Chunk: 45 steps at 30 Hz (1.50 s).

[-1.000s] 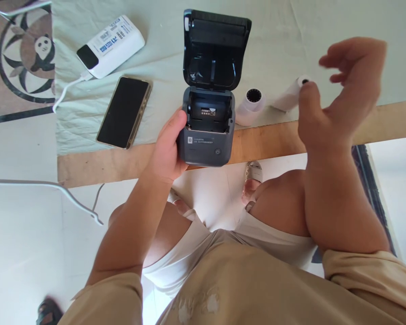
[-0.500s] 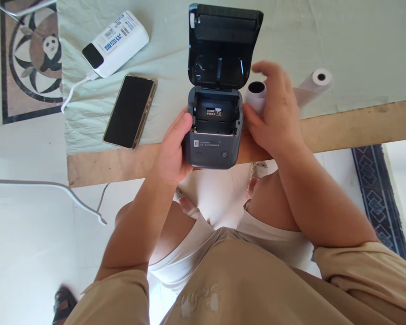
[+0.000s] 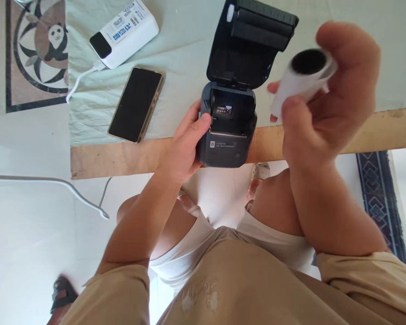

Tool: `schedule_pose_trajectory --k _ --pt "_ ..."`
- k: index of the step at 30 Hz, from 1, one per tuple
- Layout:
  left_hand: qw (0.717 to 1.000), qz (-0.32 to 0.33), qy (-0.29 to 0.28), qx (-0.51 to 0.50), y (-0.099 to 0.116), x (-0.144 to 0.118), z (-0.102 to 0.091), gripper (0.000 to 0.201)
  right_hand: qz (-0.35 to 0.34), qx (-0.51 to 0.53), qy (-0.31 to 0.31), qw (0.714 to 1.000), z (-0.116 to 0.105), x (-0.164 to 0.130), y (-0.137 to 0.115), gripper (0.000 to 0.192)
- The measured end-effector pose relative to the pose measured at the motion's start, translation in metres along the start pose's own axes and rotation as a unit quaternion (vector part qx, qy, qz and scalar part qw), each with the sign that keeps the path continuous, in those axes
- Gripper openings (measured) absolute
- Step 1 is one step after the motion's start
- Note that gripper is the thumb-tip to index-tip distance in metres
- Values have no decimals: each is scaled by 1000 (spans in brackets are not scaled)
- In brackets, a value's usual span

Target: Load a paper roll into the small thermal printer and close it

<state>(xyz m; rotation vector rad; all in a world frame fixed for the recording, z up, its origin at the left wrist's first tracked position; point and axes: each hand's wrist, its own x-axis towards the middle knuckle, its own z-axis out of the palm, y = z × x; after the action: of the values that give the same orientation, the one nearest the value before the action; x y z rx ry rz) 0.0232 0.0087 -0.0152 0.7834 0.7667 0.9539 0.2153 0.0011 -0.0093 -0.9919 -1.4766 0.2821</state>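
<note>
The table (image 3: 128, 158) is a bare wooden board along its near edge, and a pale green cloth (image 3: 179, 58), creased in places, covers the rest of it. A dark grey printer (image 3: 228, 131) sits at the near edge with its lid (image 3: 253, 45) swung up and back, so the paper bay lies open. The left hand (image 3: 184, 144) grips the printer's left side, thumb hooked over the top rim of the bay. The right hand (image 3: 328, 99) is raised above the table to the right of the printer, closed around a white paper roll (image 3: 301, 76); the roll's dark core faces the camera and the roll is clear of the cloth. It is blurred. Left of the printer a phone (image 3: 136, 104) lies face up, screen dark, slanted on the cloth close to the board's bare strip. Beyond it, toward the far left corner, rests a white power bank (image 3: 125, 34) with blue print, and a white cable (image 3: 79, 83) runs from it off the left edge of the cloth. Below the table the floor (image 3: 27, 253) is pale and glossy, with an inlaid panel (image 3: 37, 49) showing a panda at the upper left, and a dark patterned rug (image 3: 379, 203) at the right. A thin white wire (image 3: 54, 185) crosses the floor at the left. The person's knees and beige shirt fill the foreground.
</note>
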Motion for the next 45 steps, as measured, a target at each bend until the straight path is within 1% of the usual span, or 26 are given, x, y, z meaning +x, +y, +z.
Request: schedule_pose_trajectory --k 3,7,10,15,19,22,24,26,28,30,32,34,37,38,39,40,41,42,43,44,45 --pt "1000 -5 -4 3 -1 -1 1 31 -55 -29 -58 996 4 -5 -10 42" --pt "1000 -12 1 8 1 -2 3 38 -78 -178 -109 975 7 -4 -13 33" --pt "1000 -22 7 13 2 -2 3 37 -84 -219 -128 964 8 0 -16 28" --pt "1000 -21 18 7 0 -2 2 40 -111 -217 -120 962 10 0 -13 23" --pt "999 -19 26 10 0 -3 2 41 -94 -203 -131 966 10 -1 -11 20" --pt "999 -22 23 16 2 -4 5 39 -83 -213 -150 962 10 0 -9 14" --pt "999 -21 19 26 3 -6 7 37 -90 -217 -157 959 10 2 -7 12" --pt "999 -16 16 33 3 -6 7 37 -114 -218 -133 960 10 3 -5 12" --pt "999 -14 15 32 2 -6 6 37 -144 -216 -92 961 9 3 -4 10" --pt "999 -12 12 28 0 -5 4 37 -161 -200 -78 963 9 2 -6 8" --pt "1000 -7 9 23 0 -4 3 38 -175 -167 -96 966 9 0 -10 5" --pt "1000 3 7 17 0 -3 2 38 -177 -143 -136 964 10 -3 -15 2" --pt "1000 24 10 12 0 -3 2 31 -146 -138 -201 959 10 -5 -20 12" --pt "999 29 12 14 0 -3 2 32 -136 -124 -209 960 10 -6 -20 14" --pt "999 30 16 19 0 -3 3 34 -128 -101 -201 966 9 -6 -19 12" --pt "999 28 21 27 1 -3 3 39 -120 -76 -172 975 8 -6 -17 9" --pt "999 21 26 38 1 -3 3 44 -108 -55 -128 984 7 -5 -14 8" --pt "998 14 30 50 2 -4 3 50 -88 -40 -77 992 6 -5 -11 13" --pt "998 9 31 59 2 -4 4 55 -61 -32 -31 997 6 -4 -7 22" --pt "997 6 28 66 3 -4 3 60 -30 -26 -4 999 5 -4 -2 31" --pt "997 6 22 70 3 -4 3 65 -7 -13 3 1000 5 -3 2 39"
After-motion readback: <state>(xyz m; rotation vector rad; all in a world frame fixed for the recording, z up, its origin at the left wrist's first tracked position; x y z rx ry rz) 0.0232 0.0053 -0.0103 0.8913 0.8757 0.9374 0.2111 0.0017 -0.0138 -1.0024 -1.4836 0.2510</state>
